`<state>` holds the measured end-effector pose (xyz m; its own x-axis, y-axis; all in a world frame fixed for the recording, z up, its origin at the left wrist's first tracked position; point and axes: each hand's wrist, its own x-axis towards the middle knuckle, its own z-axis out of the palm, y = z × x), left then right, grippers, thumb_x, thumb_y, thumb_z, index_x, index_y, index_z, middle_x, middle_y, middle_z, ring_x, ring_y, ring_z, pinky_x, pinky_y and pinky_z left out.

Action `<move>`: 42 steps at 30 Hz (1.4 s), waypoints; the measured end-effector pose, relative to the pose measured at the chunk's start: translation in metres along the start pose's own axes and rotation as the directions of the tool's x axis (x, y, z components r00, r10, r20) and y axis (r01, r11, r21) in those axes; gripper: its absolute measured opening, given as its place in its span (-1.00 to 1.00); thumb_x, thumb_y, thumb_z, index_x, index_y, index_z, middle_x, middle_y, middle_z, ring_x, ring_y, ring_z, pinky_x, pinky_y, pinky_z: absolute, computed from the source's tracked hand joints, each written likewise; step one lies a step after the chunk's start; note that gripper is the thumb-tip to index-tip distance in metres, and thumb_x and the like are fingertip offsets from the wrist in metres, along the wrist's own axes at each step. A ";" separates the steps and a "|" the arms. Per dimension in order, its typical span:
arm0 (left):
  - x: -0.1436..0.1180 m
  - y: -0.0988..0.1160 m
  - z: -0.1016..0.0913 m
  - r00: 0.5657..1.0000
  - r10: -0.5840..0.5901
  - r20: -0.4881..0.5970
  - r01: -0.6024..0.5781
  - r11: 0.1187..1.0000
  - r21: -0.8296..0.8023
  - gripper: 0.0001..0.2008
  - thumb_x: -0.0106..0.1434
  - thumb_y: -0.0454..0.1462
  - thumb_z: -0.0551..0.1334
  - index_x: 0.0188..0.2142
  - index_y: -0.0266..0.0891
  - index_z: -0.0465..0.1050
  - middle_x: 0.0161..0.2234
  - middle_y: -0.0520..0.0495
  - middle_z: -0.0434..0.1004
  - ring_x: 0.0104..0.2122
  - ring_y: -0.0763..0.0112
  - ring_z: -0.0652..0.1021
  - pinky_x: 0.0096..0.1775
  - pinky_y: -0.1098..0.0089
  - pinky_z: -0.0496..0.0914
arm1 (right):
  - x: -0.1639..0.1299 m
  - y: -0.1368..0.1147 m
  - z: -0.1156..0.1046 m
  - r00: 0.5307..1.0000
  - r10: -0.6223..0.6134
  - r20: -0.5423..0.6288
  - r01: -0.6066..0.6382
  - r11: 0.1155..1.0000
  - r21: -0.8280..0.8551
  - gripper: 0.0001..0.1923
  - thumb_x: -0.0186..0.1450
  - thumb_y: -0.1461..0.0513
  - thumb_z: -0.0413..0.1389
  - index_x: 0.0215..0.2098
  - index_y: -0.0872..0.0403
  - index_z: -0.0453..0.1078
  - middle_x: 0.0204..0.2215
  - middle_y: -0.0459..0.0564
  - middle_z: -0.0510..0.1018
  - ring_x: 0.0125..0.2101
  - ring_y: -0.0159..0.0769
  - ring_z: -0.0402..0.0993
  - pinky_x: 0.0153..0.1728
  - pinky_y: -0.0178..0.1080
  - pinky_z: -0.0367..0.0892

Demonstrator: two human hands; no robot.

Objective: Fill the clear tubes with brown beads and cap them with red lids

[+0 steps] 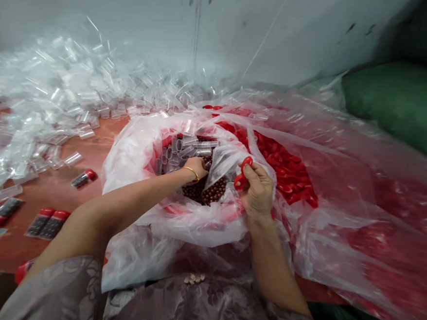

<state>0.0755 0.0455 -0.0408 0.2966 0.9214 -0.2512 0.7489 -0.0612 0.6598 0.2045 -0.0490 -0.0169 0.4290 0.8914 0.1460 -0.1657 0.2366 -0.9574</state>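
Red caps (242, 172) pinched in right hand (256, 192) at bag's rim (132, 151).

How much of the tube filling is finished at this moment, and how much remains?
Done: a few filled, red-capped tubes lie on the table. In hand: the left hand reaches into the brown beads; the right hand holds red caps. Left: a large pile of empty tubes.

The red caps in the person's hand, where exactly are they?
The red caps sit pinched in the right hand, centre of the head view, just right of the brown beads in the plastic bag.
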 end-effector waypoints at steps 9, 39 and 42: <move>-0.005 -0.001 -0.019 0.998 0.010 0.066 0.024 0.872 -0.489 -0.81 0.12 -0.30 0.28 -0.27 -0.31 0.35 -0.49 0.03 0.48 -0.48 0.51 0.51 -0.36 0.45 0.40 | -0.003 -0.001 -0.009 1.000 -0.010 0.011 0.009 0.996 0.087 -0.76 -0.02 0.15 0.20 -0.54 0.05 0.21 -0.75 -0.31 0.17 -0.79 -0.58 0.09 -0.77 -0.48 0.05; -0.068 -0.013 -0.035 0.857 0.501 -0.125 -0.445 0.593 -0.671 -0.73 0.12 -0.26 0.20 -0.19 -0.34 0.30 -0.34 -0.01 0.33 -0.35 0.47 0.37 -0.24 0.43 0.32 | 0.005 -0.019 0.020 0.746 -0.312 0.588 0.632 0.609 -0.479 -0.65 0.31 0.21 -0.01 0.03 -0.04 0.41 -0.19 0.01 0.56 -0.16 -0.25 0.47 -0.09 -0.13 0.37; -0.074 -0.015 -0.035 0.870 0.477 -0.125 -0.454 0.675 -0.581 -0.74 0.13 -0.25 0.19 -0.20 -0.34 0.30 -0.35 -0.01 0.35 -0.34 0.44 0.38 -0.25 0.42 0.33 | 0.002 -0.015 0.019 0.725 -0.313 0.613 0.657 0.581 -0.480 -0.63 0.32 0.22 -0.01 0.06 -0.05 0.39 -0.25 0.01 0.57 -0.17 -0.24 0.48 -0.12 -0.15 0.40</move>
<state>0.0220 -0.0083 -0.0071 0.5416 0.8201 0.1849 0.0265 -0.2365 0.9713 0.1909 -0.0434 0.0025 -0.1818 0.8095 0.5582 0.6119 0.5375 -0.5803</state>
